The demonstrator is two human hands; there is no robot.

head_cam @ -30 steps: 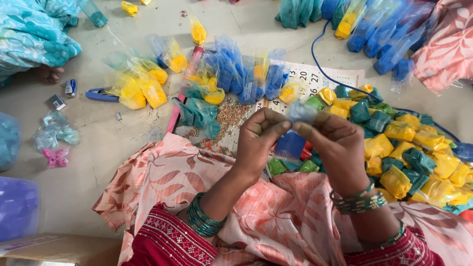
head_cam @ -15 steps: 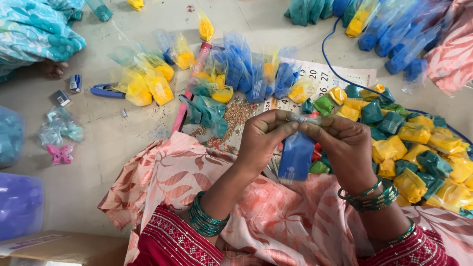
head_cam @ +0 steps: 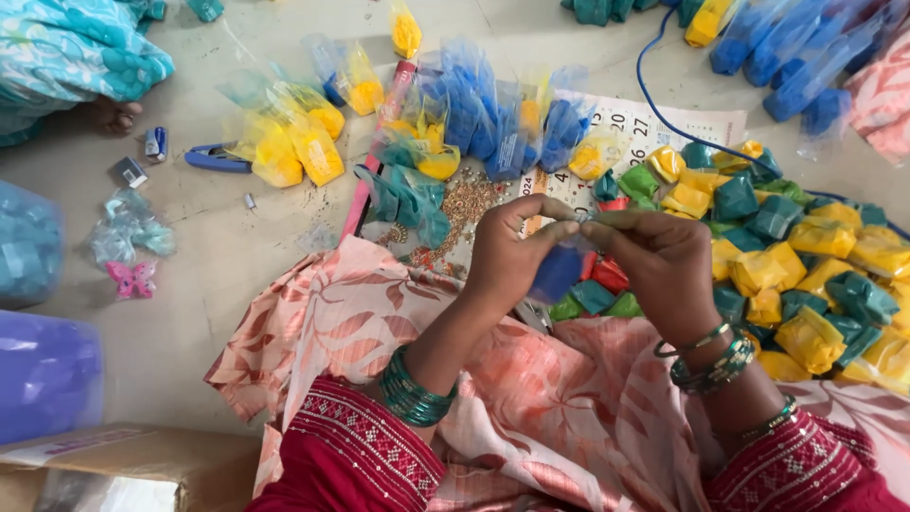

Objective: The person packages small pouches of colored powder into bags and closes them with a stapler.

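Note:
My left hand (head_cam: 507, 254) and my right hand (head_cam: 664, 261) meet in front of me, both pinching the top of a small clear packet with blue filling (head_cam: 557, 270). The packet hangs between the two hands, above my pink floral lap cloth (head_cam: 370, 332). Green bangles ring both wrists. To the right of my right hand lies a heap of folded yellow, green and red packets (head_cam: 796, 256). Beyond my hands, loose golden beads (head_cam: 469, 199) are scattered on a printed calendar sheet (head_cam: 654, 128).
Blue and yellow filled bags (head_cam: 493, 104) lie in a row on the floor, with more blue ones (head_cam: 796, 47) at top right. A blue stapler (head_cam: 216, 158), a pink stick (head_cam: 379, 142), a pink butterfly clip (head_cam: 133, 279), a cardboard box (head_cam: 123, 465) and another person's foot (head_cam: 112, 116) are at left.
The blue packet hung lower between my hands half a second ago; now it is drawn up closer to my fingertips. Both hands stay together, shifted slightly.

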